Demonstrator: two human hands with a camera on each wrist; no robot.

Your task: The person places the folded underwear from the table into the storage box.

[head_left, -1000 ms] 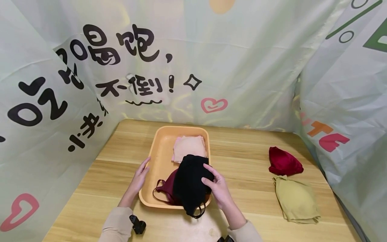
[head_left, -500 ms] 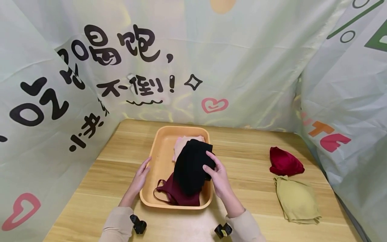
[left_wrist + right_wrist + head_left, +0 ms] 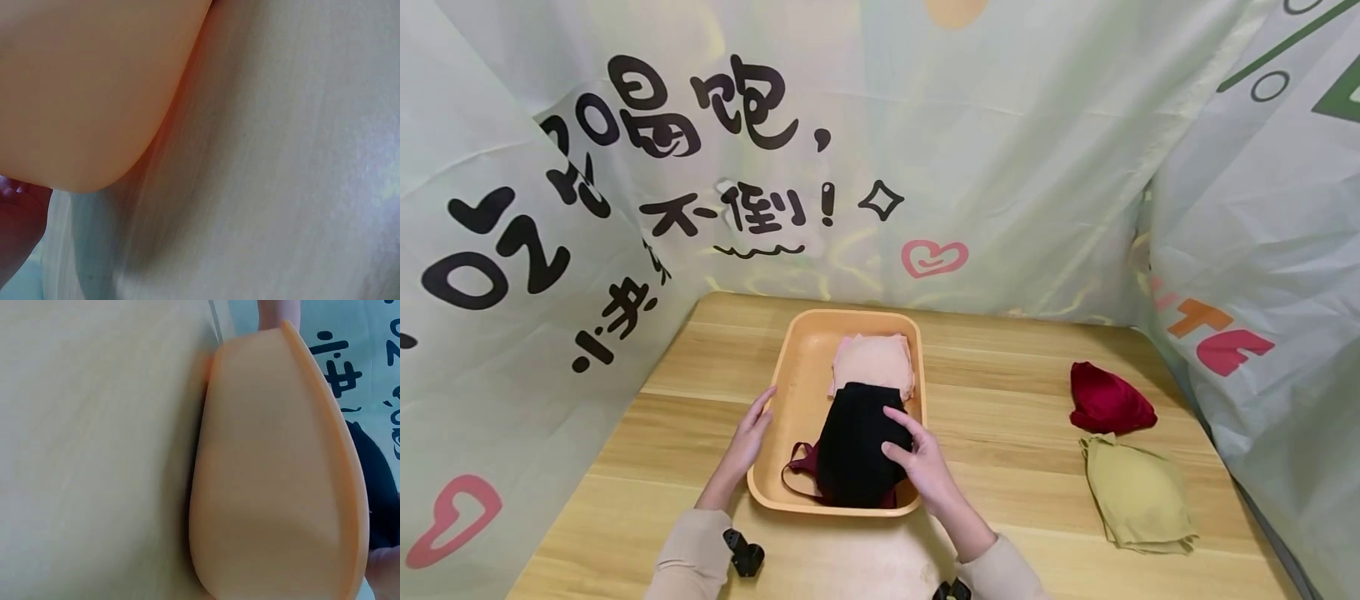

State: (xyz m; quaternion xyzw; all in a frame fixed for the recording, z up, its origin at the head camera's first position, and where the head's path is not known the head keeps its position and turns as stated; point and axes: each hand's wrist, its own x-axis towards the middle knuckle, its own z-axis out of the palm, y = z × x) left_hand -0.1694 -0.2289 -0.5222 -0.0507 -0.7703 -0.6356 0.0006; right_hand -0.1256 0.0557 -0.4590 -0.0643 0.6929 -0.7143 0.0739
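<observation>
Inside the shallow orange plastic tray [image 3: 793, 392], a black fabric garment [image 3: 853, 454] is being touched by the right hand [image 3: 927, 473], its finger grip being unverifiable; the tray is being touched by the left hand [image 3: 747, 437], fingers extended. Disarray is being risked, should the strapped burgundy fabric garment [image 3: 806, 459] beneath be snagged.

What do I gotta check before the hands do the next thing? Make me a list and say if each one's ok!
1. Tray on the table: ok.
2. Left hand at the tray's left side: ok.
3. Black garment inside the tray: ok.
4. Right hand off the black garment: not ok, it is holding the right edge.
5. Maroon garment neat underneath: cannot tell, the black one covers most of it.
6. Red garment and yellow garment uncovered: ok, both lie on the table to the tray's right.
</observation>
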